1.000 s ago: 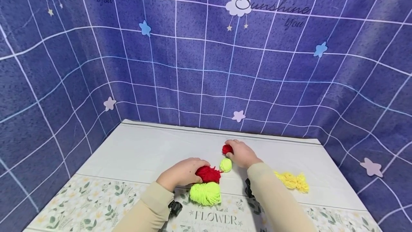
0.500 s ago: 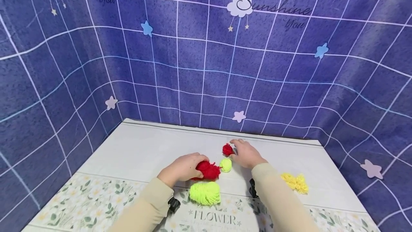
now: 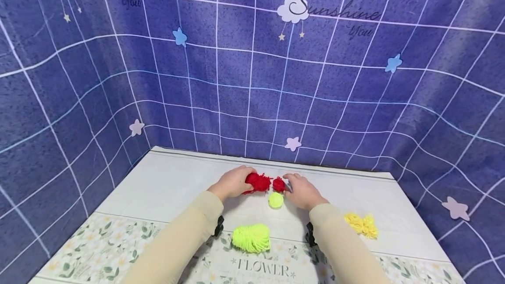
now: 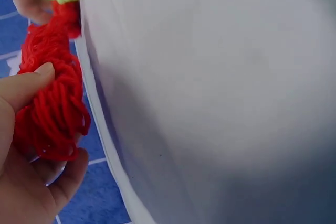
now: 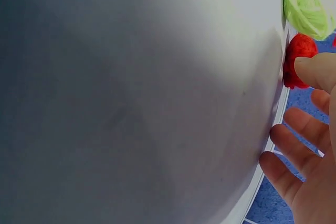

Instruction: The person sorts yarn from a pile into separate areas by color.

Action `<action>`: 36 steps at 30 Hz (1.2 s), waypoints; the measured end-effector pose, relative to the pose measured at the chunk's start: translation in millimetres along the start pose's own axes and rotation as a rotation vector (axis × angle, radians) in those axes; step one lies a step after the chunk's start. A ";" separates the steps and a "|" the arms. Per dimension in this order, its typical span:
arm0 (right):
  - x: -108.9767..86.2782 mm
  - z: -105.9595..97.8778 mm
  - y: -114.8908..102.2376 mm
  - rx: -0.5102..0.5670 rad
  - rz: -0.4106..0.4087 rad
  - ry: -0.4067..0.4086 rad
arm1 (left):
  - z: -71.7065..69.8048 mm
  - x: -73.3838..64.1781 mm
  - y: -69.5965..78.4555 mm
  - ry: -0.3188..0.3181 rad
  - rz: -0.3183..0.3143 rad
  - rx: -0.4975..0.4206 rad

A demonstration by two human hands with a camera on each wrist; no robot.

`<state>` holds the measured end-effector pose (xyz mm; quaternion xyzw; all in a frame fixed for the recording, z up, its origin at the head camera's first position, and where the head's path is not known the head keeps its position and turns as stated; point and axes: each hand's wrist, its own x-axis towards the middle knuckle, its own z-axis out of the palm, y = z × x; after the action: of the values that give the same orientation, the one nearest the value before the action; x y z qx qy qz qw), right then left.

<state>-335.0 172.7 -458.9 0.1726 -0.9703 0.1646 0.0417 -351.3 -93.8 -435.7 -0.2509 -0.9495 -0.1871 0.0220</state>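
Observation:
A red skein of yarn [image 3: 259,183] is gripped by my left hand [image 3: 232,182] near the back of the table. The left wrist view shows the thumb on top of the red skein [image 4: 55,98] and the fingers under it. Just right of it sits a small red yarn ball [image 3: 278,184], with a small lime-green yarn ball [image 3: 275,200] in front. My right hand [image 3: 303,191] is beside these two balls, thumb and fingers spread. In the right wrist view its thumb overlaps the red ball [image 5: 296,53]; whether it touches I cannot tell.
A larger lime-green yarn skein [image 3: 251,238] lies nearer the front, above the word FLOWER on the cloth. To the right, behind my right forearm, lies a yellow yarn bundle [image 3: 362,225]. A blue star-patterned curtain [image 3: 236,78] stands along the table's back edge.
My left hand has carried the red skein away from the lime-green skein, back toward the small red ball. My right hand has loosened from the small red ball, its fingers now apart.

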 end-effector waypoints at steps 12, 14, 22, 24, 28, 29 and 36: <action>3.9 -2.1 -2.3 0.027 -0.012 0.028 | 7.4 15.2 -2.7 0.015 -0.079 -0.015; 3.1 -1.8 -1.7 0.041 -0.019 0.038 | 6.5 14.0 -2.6 0.029 -0.081 -0.008; -9.9 -1.5 -2.9 0.112 -0.038 0.083 | 1.5 -7.4 2.0 0.061 -0.004 0.053; -13.6 -2.0 -4.1 0.130 -0.059 0.096 | -1.7 -15.8 5.6 0.066 0.020 0.057; -21.7 -5.4 -8.3 0.153 -0.087 0.110 | -6.6 -31.2 13.0 0.082 0.070 0.092; -23.8 -6.4 -9.3 0.159 -0.092 0.112 | -7.5 -34.5 14.8 0.080 0.081 0.104; -42.0 -12.0 -14.2 0.159 -0.140 0.078 | -13.7 -59.2 27.5 0.025 0.166 0.138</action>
<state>-290.4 177.6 -449.1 0.2359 -0.9374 0.2445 0.0770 -287.0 -104.4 -421.5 -0.3243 -0.9357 -0.1219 0.0664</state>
